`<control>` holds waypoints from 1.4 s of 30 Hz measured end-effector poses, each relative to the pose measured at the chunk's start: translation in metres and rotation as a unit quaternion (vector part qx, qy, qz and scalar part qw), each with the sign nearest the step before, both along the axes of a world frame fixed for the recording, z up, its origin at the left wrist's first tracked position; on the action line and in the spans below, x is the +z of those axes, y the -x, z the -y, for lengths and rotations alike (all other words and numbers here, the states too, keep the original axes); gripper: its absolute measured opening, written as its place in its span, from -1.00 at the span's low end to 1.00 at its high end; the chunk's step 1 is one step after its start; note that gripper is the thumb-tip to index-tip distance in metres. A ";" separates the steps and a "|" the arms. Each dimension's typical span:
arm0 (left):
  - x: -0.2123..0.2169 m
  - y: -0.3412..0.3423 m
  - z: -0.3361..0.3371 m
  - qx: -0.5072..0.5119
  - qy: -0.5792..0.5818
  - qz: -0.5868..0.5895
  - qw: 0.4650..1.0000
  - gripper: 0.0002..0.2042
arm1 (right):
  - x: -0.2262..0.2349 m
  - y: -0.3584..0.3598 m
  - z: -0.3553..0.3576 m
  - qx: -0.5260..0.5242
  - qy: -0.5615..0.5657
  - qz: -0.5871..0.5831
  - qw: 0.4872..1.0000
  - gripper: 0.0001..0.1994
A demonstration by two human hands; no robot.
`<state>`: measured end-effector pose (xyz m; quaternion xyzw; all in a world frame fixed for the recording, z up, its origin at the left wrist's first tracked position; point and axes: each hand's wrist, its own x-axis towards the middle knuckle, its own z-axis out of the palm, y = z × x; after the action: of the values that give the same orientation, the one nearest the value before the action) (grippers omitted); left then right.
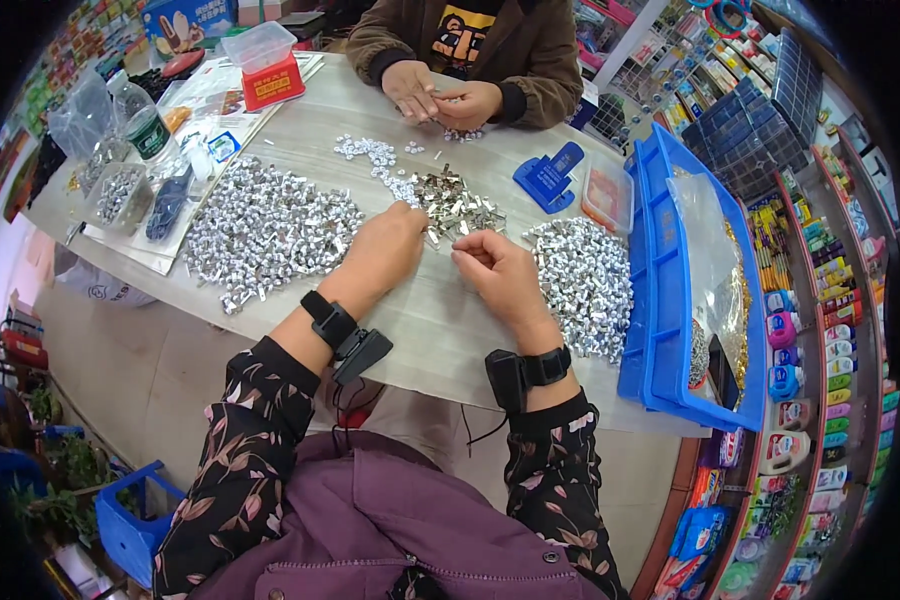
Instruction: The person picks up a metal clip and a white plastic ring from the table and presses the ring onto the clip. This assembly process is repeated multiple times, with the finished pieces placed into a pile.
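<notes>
Silver metal pieces sit in two big heaps on one tabletop (410, 335), a left heap (270, 225) and a right heap (585, 285), too many for us to count singly. Between them we log one smaller heap of metal clips (460, 200). Our left hand (390, 248), fingers curled, is at its near-left edge; our right hand (502, 275), fingers bent, is just beside its near edge. We can't tell whether either grips a clip. Also: one scatter of white round pieces (368, 153), one blue tray (655, 320), two co-worker's hands (470, 103).
</notes>
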<state>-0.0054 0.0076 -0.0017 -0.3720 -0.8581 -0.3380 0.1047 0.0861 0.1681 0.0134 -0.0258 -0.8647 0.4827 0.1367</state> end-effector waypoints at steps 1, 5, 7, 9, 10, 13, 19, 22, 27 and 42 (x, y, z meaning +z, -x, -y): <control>0.002 -0.001 0.000 0.008 -0.007 -0.001 1.000 -0.90 | 0.000 0.000 0.000 0.002 0.004 -0.014 1.000 -0.88; 0.018 -0.008 0.003 -0.014 -0.072 0.098 0.992 -0.91 | 0.001 -0.001 0.000 0.010 0.024 -0.074 0.997 -0.86; 0.020 -0.011 0.005 -0.031 -0.099 0.147 0.984 -0.90 | 0.004 0.000 0.002 0.020 0.048 -0.136 0.989 -0.86; 0.016 -0.015 0.006 -0.107 -0.267 0.389 0.875 -0.91 | 0.005 0.000 0.004 0.035 0.107 -0.114 0.987 -0.87; 0.014 -0.016 0.006 -0.142 -0.342 0.496 0.786 -0.91 | 0.006 0.000 0.005 0.050 0.165 -0.089 0.981 -0.87; 0.010 -0.014 0.007 -0.137 -0.385 0.548 0.730 -0.91 | 0.007 -0.001 0.007 0.068 0.235 -0.042 0.969 -0.88; 0.009 -0.014 0.007 -0.149 -0.425 0.587 0.673 -0.92 | 0.002 -0.003 0.011 0.084 0.270 -0.017 0.959 -0.89; 0.006 -0.015 0.009 -0.159 -0.430 0.612 0.644 -0.89 | 0.003 -0.006 0.015 0.092 0.267 -0.033 0.959 -0.89; 0.005 -0.015 0.010 -0.179 -0.440 0.617 0.628 -0.89 | 0.001 -0.006 0.016 0.116 0.231 -0.074 0.963 -0.89; 0.003 -0.022 0.005 -0.140 -0.369 0.476 0.786 -0.86 | 0.003 -0.002 0.025 0.059 0.245 -0.043 0.967 -0.92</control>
<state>0.0164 0.0029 0.0015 -0.2132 -0.5476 -0.7740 -0.2358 0.0878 0.1431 0.0168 0.0129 -0.7135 0.6874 0.1347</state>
